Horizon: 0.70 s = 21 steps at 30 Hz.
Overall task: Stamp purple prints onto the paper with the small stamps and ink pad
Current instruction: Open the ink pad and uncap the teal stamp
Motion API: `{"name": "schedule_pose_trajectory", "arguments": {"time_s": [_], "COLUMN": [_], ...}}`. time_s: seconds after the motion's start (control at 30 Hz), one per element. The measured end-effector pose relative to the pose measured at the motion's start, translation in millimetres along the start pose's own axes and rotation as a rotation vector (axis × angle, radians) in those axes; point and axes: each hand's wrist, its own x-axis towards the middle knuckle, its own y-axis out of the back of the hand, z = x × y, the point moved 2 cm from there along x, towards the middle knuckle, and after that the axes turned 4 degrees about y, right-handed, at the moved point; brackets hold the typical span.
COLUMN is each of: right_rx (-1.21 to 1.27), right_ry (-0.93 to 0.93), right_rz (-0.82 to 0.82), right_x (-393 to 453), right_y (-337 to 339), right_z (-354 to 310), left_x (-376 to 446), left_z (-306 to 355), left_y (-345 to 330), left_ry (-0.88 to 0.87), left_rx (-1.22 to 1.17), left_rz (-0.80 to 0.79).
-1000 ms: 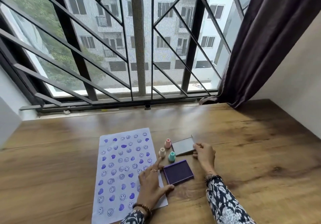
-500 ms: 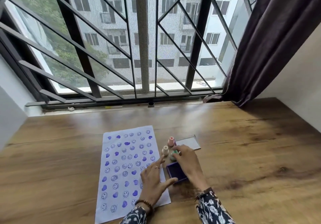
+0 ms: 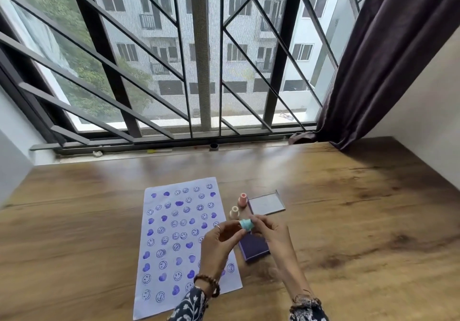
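1. Both hands are raised above the counter (image 3: 348, 208), pinching one teal stamp (image 3: 246, 224) between them.
2. The left hand (image 3: 219, 243) grips it from the left, the right hand (image 3: 270, 233) from the right.
3. Below them lies the open purple ink pad (image 3: 255, 248), just beside the stamped paper (image 3: 174, 233).
4. A pink stamp (image 3: 242, 200) and a cream stamp (image 3: 234, 212) stand upright near the ink pad lid (image 3: 266, 204).

The table (image 3: 348, 208) was wood with a visible grain and knots, and a soft sheen toward the far edge. The paper (image 3: 159, 231) looked thin, matt and pale. The teal stamp (image 3: 246, 224) and the two pinkish stamps (image 3: 238, 205) looked like smooth plastic. The ink pad (image 3: 255, 247) had a dull purple face; its lid (image 3: 266, 204) looked glossy. The curtain (image 3: 388, 54) was dark matt cloth.
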Motion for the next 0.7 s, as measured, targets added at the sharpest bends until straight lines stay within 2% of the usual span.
{"name": "schedule_pose_trajectory", "arguments": {"time_s": [0.13, 0.27, 0.43, 0.57, 0.63, 0.7], "right_rx": [0.192, 0.503, 0.576, 0.319, 0.026, -0.397], "right_ry": [-0.165, -0.291, -0.310, -0.227, -0.131, 0.008], "right_rz": [0.149, 0.138, 0.152, 0.165, 0.192, 0.212], "right_x": [-1.5, -7.5, -16.5, -25.0, -28.9, -33.7], "right_y": [0.6, 6.1, 13.7, 15.1, 13.9, 10.2], "right_z": [7.3, 14.5, 24.5, 27.7, 26.0, 20.5], "left_x": [3.8, 16.7, 27.2, 31.7, 32.7, 32.0], "left_z": [-2.6, -10.6, -18.0, -18.8, -17.7, -17.9], "left_y": [4.8, 17.9, 16.1, 12.5, 12.5, 14.9], "left_ry": [-0.028, -0.101, -0.206, -0.216, -0.222, -0.237], "left_rx": [0.084, 0.363, 0.654, 0.741, 0.751, 0.742], "left_rz": [0.017, 0.086, -0.016, -0.048, -0.059, -0.099]}}
